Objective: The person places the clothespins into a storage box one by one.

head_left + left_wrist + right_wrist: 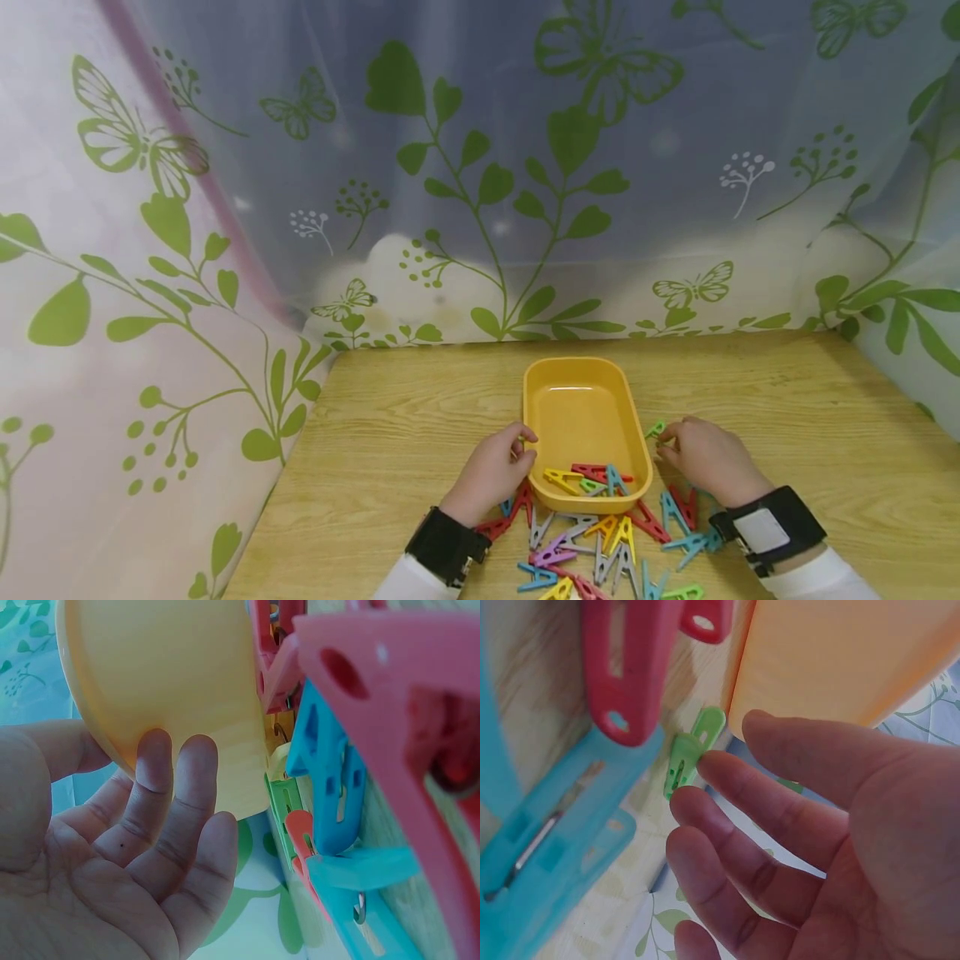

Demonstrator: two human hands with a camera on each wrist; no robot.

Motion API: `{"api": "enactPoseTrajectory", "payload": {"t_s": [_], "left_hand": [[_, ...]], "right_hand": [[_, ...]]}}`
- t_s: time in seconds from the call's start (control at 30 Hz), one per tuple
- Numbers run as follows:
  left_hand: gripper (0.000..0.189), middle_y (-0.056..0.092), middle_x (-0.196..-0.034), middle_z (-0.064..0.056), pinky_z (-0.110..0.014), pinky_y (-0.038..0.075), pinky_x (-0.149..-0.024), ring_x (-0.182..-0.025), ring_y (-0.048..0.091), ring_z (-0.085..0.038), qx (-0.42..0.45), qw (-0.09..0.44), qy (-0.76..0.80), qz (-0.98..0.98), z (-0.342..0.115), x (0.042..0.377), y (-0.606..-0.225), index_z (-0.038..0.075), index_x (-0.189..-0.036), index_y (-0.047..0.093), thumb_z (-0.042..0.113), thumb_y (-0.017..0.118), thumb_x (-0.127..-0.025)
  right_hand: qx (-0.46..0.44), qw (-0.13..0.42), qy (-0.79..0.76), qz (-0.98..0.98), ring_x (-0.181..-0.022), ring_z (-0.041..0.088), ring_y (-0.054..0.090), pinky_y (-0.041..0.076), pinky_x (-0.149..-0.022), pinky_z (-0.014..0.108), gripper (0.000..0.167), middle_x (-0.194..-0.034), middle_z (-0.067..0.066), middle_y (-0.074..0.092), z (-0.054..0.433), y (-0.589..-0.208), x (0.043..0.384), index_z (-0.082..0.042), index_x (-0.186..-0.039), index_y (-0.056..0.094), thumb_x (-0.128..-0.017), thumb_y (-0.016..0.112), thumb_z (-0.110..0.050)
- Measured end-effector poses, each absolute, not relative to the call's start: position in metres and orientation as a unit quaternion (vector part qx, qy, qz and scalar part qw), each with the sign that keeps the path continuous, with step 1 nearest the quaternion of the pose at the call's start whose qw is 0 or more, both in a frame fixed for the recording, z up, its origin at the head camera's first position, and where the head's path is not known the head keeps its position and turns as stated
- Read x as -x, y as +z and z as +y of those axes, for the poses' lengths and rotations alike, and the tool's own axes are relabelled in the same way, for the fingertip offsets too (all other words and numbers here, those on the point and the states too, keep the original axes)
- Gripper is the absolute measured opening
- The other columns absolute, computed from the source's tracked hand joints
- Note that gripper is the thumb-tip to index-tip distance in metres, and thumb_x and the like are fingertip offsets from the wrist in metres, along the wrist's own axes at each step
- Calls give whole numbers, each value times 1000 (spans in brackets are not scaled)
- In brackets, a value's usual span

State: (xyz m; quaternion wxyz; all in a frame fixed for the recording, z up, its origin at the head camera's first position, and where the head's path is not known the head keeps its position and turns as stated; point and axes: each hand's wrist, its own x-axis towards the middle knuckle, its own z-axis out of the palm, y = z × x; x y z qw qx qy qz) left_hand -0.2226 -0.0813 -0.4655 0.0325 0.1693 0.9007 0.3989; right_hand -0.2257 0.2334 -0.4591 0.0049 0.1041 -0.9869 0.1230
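A yellow plastic bin (577, 408) stands on the table with several clothespins (600, 473) at its near end. My left hand (495, 462) grips the bin's left rim; in the left wrist view the thumb goes over the rim and the fingers (196, 772) lie against the outer wall. On the other side, my right hand (705, 454) is beside the bin's right wall, thumb and fingers apart. Its index fingertip is right at a light green clothespin (694, 750), which lies on the table by the bin.
Several loose clothespins, such as a purple one (553, 550), a blue one (536, 577) and a red one (651, 523), lie in front of the bin. A curtain (480, 208) with leaves and butterflies borders the wooden table (420, 392) at the back and sides.
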Motion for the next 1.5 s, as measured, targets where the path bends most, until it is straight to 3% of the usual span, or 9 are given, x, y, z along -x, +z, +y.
{"api": "enactPoseTrajectory", "payload": {"t_s": [0.4,0.7,0.87,0.97,1.1,1.23,1.5], "left_hand": [[16,50,-79,3,-22,34,-53,-56,41,-7,-171,31,402,899,-81,222,-466,9,-117,66,14,62,-103],[16,50,-80,2,-22,35,-53,-56,42,-8,-164,34,403,900,-80,222,-467,9,-118,65,15,62,-103],[17,50,-80,2,-22,34,-53,-57,42,-8,-163,36,404,899,-80,223,-468,8,-118,65,15,62,-103],[17,50,-80,2,-22,34,-53,-56,42,-9,-163,36,404,899,-80,223,-468,8,-118,65,15,62,-103],[17,50,-81,2,-22,34,-52,-56,42,-8,-162,38,405,899,-80,223,-468,8,-118,65,15,62,-103],[17,50,-80,2,-22,34,-52,-56,42,-8,-161,40,405,899,-80,223,-469,8,-119,65,16,62,-103],[17,50,-80,2,-23,35,-52,-56,43,-8,-162,41,404,899,-81,223,-471,9,-118,65,16,62,-103]], "right_hand": [[-105,0,109,-988,-66,13,56,48,-57,35,13,-78,-1,67,236,-458,225,-11,-82,71,-91,77,-19],[-82,-33,124,-988,-61,15,48,37,-55,30,30,-69,-2,54,238,-456,221,-13,-73,56,-87,82,-21],[-69,-56,135,-987,-55,14,44,31,-53,29,34,-61,-4,48,240,-458,220,-14,-64,55,-87,80,-22],[-68,-61,131,-987,-55,14,43,31,-53,29,30,-61,-4,48,241,-459,221,-13,-65,58,-88,77,-19],[-66,-56,115,-990,-61,16,50,40,-55,31,17,-70,0,58,241,-456,222,-6,-78,67,-92,72,-14],[-69,-11,115,-991,-62,17,52,44,-56,34,17,-73,4,60,239,-452,221,-4,-80,68,-94,69,-13],[-73,131,149,-977,-57,14,48,42,-51,32,14,-73,4,58,228,-442,214,-2,-86,70,-94,69,-13]]}}
